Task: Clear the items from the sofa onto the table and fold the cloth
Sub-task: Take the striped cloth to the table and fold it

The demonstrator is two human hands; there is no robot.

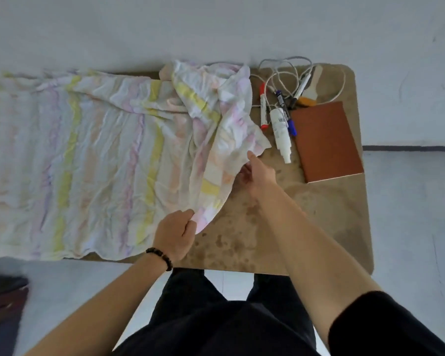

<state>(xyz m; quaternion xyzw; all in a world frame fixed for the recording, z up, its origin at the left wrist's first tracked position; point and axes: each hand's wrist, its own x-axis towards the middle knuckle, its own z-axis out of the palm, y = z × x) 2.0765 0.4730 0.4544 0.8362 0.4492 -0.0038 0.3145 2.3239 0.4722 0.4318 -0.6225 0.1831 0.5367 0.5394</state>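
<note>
Head view: left hand pinches the near hem of the striped cloth spread on the table; beyond, right hand clamps thumb and fingers on its lifted corner, apparently to fold it leftward, clear of the markers.

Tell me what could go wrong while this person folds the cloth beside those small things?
1. The lifted flap of the cloth hangs close to the red marker and white bottle; swinging it could knock or roll them.
2. The left hand and right hand grip only one end, so the long, wrinkled rest may drag and fold unevenly.
</note>
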